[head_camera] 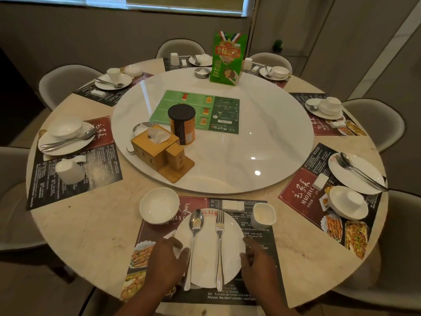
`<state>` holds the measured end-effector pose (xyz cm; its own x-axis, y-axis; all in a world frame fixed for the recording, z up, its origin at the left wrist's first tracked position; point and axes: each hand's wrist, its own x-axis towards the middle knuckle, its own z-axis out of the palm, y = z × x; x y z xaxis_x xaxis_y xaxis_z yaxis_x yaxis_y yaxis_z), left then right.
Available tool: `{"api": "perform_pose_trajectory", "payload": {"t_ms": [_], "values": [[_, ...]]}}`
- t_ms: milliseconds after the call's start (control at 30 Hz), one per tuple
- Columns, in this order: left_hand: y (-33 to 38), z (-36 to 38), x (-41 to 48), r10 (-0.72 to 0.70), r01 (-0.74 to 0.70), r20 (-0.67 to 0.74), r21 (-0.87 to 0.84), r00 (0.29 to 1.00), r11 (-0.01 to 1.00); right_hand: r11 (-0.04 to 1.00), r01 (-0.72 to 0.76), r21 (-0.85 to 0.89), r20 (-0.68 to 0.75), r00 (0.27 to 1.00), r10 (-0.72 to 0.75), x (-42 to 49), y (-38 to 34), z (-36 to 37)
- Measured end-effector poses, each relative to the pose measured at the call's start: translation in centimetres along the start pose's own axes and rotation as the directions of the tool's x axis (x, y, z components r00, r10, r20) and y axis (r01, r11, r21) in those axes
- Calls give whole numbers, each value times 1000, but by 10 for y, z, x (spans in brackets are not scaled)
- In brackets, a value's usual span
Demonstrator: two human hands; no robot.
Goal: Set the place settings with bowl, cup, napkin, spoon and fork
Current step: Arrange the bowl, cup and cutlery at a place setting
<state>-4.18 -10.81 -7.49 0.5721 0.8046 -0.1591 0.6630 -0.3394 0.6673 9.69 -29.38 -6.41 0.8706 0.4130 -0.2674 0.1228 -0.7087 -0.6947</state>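
Head: white plate (206,254) w/ spoon (194,238), fork (219,242).

I see open tabletop (91,236) left of my placemat (262,281) and bare turntable (262,137) ahead on the right, while the bowl (159,205), napkin (232,205), cup (263,215) and tissue box (155,144) block a straight forward reach.

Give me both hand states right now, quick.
Left hand: open, fingers resting on the left rim of the white plate, gripping nothing.
Right hand: fingers loosely curled at the plate's right rim; whether it actually grips cannot be told.
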Motion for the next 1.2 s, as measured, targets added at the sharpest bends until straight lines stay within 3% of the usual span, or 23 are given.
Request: {"api": "perform_pose_trajectory", "payload": {"t_ms": [667,1200], "values": [[15,14,-4,-107,90,62,230,992,969,1000,24,-15,-35,999,-25,1,9,6],[21,13,-8,-145,128,57,239,988,963,999,26,-41,-43,999,-28,5,14,11]]}}
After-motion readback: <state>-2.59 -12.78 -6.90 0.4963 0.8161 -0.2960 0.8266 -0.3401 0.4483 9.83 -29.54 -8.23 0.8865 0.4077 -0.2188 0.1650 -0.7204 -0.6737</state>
